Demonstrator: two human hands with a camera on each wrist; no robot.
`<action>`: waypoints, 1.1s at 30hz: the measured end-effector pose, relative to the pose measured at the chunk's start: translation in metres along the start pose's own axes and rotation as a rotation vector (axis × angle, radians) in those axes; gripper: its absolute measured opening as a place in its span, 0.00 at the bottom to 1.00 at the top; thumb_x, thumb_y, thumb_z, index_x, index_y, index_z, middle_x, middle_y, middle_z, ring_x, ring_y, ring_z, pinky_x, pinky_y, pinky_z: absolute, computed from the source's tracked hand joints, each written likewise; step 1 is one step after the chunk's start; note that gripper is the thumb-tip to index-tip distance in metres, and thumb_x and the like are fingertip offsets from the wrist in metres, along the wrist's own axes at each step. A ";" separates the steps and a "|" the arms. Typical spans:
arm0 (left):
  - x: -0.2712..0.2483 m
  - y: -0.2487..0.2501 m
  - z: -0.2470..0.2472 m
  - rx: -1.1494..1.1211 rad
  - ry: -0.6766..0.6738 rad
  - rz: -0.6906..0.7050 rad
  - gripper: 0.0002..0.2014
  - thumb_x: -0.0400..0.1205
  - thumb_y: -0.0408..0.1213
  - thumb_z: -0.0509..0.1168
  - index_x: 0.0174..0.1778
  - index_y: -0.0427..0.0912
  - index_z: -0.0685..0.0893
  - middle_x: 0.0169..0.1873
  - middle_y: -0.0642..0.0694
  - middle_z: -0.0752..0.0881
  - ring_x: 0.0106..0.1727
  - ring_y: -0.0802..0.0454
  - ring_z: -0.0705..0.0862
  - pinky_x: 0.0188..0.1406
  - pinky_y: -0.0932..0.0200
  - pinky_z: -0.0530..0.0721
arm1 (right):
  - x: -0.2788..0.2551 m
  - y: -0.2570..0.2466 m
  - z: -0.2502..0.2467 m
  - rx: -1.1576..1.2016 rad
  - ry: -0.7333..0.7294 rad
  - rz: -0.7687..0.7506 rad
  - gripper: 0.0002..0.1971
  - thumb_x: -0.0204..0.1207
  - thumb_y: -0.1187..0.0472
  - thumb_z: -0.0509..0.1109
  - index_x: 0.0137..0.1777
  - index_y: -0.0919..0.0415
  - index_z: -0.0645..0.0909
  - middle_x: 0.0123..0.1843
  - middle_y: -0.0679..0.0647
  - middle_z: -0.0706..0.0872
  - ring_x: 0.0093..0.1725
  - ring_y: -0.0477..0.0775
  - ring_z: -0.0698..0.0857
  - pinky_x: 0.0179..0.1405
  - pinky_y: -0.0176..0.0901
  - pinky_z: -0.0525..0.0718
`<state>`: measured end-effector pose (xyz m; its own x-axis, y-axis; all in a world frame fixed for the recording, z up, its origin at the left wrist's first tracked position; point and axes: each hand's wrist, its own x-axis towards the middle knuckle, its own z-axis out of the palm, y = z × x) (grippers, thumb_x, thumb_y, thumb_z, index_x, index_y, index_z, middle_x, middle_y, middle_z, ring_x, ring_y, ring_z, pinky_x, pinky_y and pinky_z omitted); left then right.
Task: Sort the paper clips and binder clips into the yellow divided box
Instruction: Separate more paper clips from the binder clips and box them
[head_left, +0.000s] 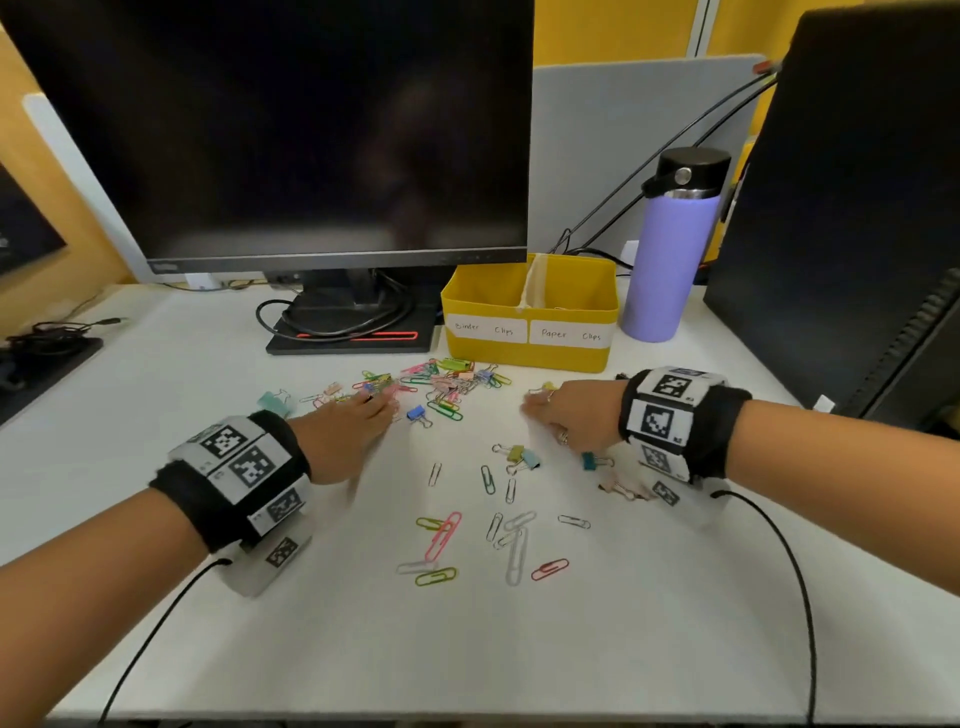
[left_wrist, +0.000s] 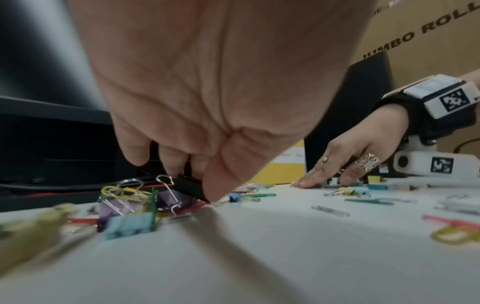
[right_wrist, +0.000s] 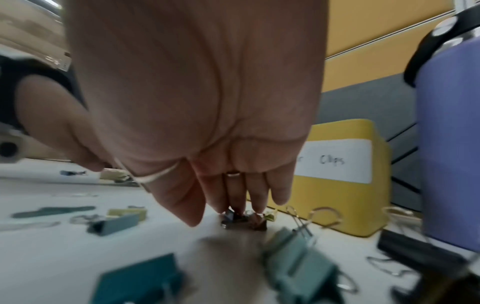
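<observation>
Sorting is barely begun, by my read: both halves of the yellow divided box (head_left: 530, 317) look bare from the head view, tho the interior is only partly visible. It sits at the back of the counter (head_left: 311, 649), labelled "Binder Clips" on the left half & "Paper Clips" on the right.

Left hand (head_left: 349, 422) is down in the mixed pile (head_left: 441, 384) just in front of the box; the left wrist view shows its thumb & fingers pinching a black binder clip (left_wrist: 189, 188), so that grip is grasping. Right hand (head_left: 574, 415) lies low on the counter w/ fingers extended, tips pressing on a small cluster of clips (right_wrist: 244, 219). Nothing curled round anything there, so its grip reads as released.

More paper clips (head_left: 441, 535) lie scattered flat nearer the person, a few binder clips (head_left: 522, 457) between them and the pile.

Handling, as I judge it:
- Binder clips: light, stiff, boxy body. Pinch across the body or hook a wire handle. Handles snag neighbours, so expect tangles lifting from the pile.
- Paper clips: v. light, thin wire, flat on a smooth counter, hard to get under. Prob. easier to slide one to an edge or tip it up w/ a fingernail, then pinch at the looped end. Plastic-coated ones may be a bit slick.
</observation>
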<state>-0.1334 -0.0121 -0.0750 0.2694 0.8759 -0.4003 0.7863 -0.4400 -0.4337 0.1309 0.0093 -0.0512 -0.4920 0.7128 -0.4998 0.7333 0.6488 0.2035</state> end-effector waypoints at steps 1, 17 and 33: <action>-0.004 -0.004 0.004 0.029 -0.005 -0.025 0.29 0.86 0.32 0.46 0.83 0.36 0.44 0.84 0.40 0.44 0.85 0.42 0.50 0.80 0.49 0.66 | -0.001 0.004 0.000 0.003 0.004 0.029 0.28 0.83 0.64 0.51 0.82 0.64 0.50 0.85 0.58 0.51 0.81 0.58 0.63 0.77 0.44 0.63; 0.010 0.009 -0.009 -0.265 0.060 0.032 0.29 0.83 0.27 0.50 0.82 0.39 0.53 0.84 0.44 0.53 0.84 0.49 0.58 0.80 0.50 0.65 | -0.001 -0.028 -0.007 -0.138 -0.002 -0.138 0.24 0.83 0.63 0.51 0.79 0.63 0.60 0.82 0.59 0.64 0.80 0.60 0.65 0.79 0.49 0.65; 0.039 0.009 -0.037 -0.515 0.218 -0.124 0.14 0.80 0.41 0.65 0.55 0.37 0.88 0.53 0.41 0.89 0.46 0.49 0.80 0.50 0.60 0.76 | 0.026 -0.047 -0.048 0.090 0.247 -0.153 0.23 0.80 0.69 0.55 0.74 0.61 0.71 0.72 0.62 0.77 0.70 0.62 0.76 0.68 0.47 0.75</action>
<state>-0.0956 0.0254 -0.0641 0.2235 0.9593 -0.1725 0.9741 -0.2262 0.0042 0.0610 0.0098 -0.0330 -0.6908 0.6592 -0.2970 0.6752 0.7351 0.0613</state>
